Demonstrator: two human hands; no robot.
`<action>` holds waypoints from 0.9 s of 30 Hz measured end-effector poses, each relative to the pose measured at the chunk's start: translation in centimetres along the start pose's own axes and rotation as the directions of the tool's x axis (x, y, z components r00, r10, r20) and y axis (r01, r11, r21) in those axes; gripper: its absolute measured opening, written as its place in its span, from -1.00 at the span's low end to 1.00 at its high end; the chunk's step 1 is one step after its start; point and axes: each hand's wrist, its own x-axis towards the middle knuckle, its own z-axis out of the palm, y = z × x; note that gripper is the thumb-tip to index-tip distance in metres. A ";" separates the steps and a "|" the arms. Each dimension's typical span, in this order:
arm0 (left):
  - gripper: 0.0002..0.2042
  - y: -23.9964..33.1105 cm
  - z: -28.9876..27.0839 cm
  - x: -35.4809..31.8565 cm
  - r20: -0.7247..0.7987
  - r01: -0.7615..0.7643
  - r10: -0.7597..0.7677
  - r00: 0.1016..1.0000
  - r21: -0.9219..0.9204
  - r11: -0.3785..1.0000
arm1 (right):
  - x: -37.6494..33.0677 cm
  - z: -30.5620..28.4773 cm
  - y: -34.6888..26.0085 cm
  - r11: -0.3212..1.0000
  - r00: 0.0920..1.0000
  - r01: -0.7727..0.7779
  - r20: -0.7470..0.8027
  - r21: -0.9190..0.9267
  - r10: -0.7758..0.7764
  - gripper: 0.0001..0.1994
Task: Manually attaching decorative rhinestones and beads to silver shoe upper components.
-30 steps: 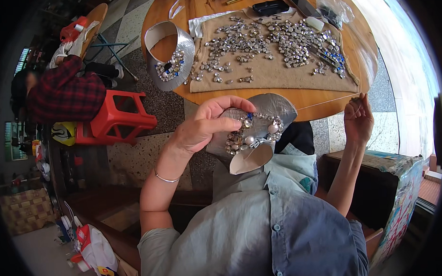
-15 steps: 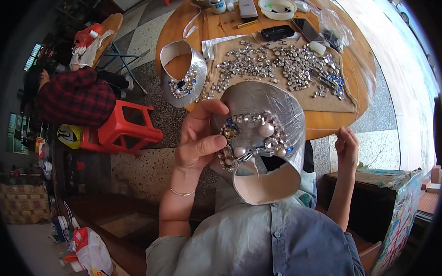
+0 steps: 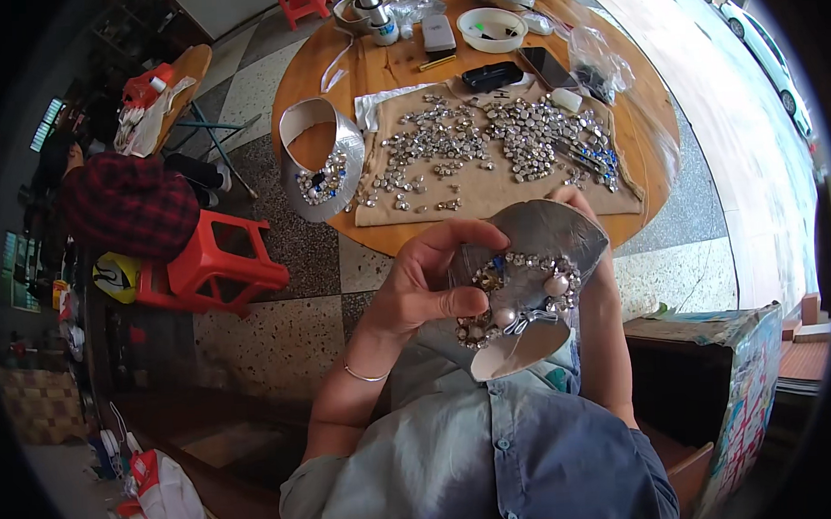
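Fingers of the left hand (image 3: 426,287) are curling around a silver collar piece (image 3: 534,246), with the thumb pressing on its near edge beside a cluster of gems and pearls (image 3: 517,297) fixed along its front. This silver collar piece is being held up in the air between the person's chest and the round wooden surface (image 3: 373,78), well above the speckled floor (image 3: 281,328). The right hand (image 3: 574,204) is reaching up behind the piece, gripping its far side, so only a few fingertips are showing over the top edge. A thin bracelet (image 3: 365,376) is circling the left wrist. On the surface, a beige cloth (image 3: 486,188) is carrying many loose silver studs (image 3: 512,133). A second silver collar (image 3: 321,167) is lying at the left rim of the surface, partly overhanging it, with a few stones on it. Farther back, a white bowl (image 3: 492,26) and a dark phone (image 3: 490,76) are sitting near each other. To the left, a red plastic stool (image 3: 210,267) is standing on the floor beside another person in a red plaid shirt (image 3: 125,201).
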 end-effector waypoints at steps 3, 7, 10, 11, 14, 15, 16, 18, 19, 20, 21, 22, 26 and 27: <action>-0.53 0.7 0.9 -0.1 -0.086 0.002 0.014 0.996 0.177 0.984 | -0.6 -0.5 0.6 0.961 0.968 -0.246 0.092 0.124 0.235 -0.76; -0.58 1.0 1.2 -0.7 -0.212 0.048 0.063 0.975 0.483 0.874 | -3.0 -1.7 1.3 0.883 0.883 -0.468 -0.006 0.037 0.469 -0.59; -0.61 1.0 1.4 -1.0 -0.165 0.051 0.056 0.985 0.580 0.813 | -4.4 -2.3 1.4 0.903 0.918 -0.389 0.009 -0.181 0.397 -0.45; -0.60 1.3 1.7 -0.9 -0.183 0.085 0.015 0.983 0.525 0.847 | -4.5 -2.5 1.3 0.909 0.923 -0.379 -0.001 -0.174 0.384 -0.44; -0.60 1.6 2.1 -0.6 -0.207 0.153 -0.072 0.976 0.409 0.900 | -4.3 -1.8 0.7 0.921 0.934 -0.356 -0.025 -0.159 0.357 -0.42; -0.61 1.5 2.1 -0.5 -0.165 0.112 -0.038 0.986 0.463 0.880 | -3.9 -1.6 0.4 0.930 0.944 -0.316 0.034 -0.189 0.328 -0.41; -0.61 1.4 2.1 -0.3 -0.122 0.068 -0.006 0.993 0.514 0.855 | -3.6 -1.2 0.1 0.937 0.949 -0.274 0.094 -0.217 0.300 -0.40; -0.62 1.3 2.2 -0.2 -0.077 0.027 0.019 0.997 0.558 0.829 | -3.6 -1.0 -0.3 0.943 0.950 -0.232 0.150 -0.240 0.272 -0.40; -0.62 1.3 2.3 -0.2 -0.069 0.022 0.020 0.997 0.569 0.822 | -3.8 -0.9 -0.4 0.927 0.943 -0.285 0.104 -0.245 0.317 -0.40; -0.61 1.4 2.4 -0.1 -0.061 0.018 0.021 0.998 0.580 0.814 | -4.0 -0.9 -0.5 0.908 0.931 -0.337 0.059 -0.248 0.361 -0.40; -0.61 1.5 2.5 -0.1 -0.054 0.014 0.022 0.998 0.591 0.806 | -4.2 -0.8 -0.6 0.888 0.915 -0.388 0.013 -0.248 0.404 -0.40; -0.61 1.5 2.5 0.1 -0.056 0.017 0.020 0.998 0.591 0.806 | -4.3 -0.1 -0.9 0.887 0.914 -0.390 0.012 -0.245 0.406 -0.40; -0.60 1.3 2.6 0.4 -0.046 0.020 0.013 0.999 0.640 0.768 | -4.4 2.6 -1.6 0.909 0.925 -0.379 -0.083 -0.171 0.370 -0.41; -0.60 1.2 2.5 0.4 -0.046 0.029 -0.001 0.999 0.620 0.784 | -4.5 2.5 -1.6 0.915 0.925 -0.379 -0.084 -0.141 0.370 -0.40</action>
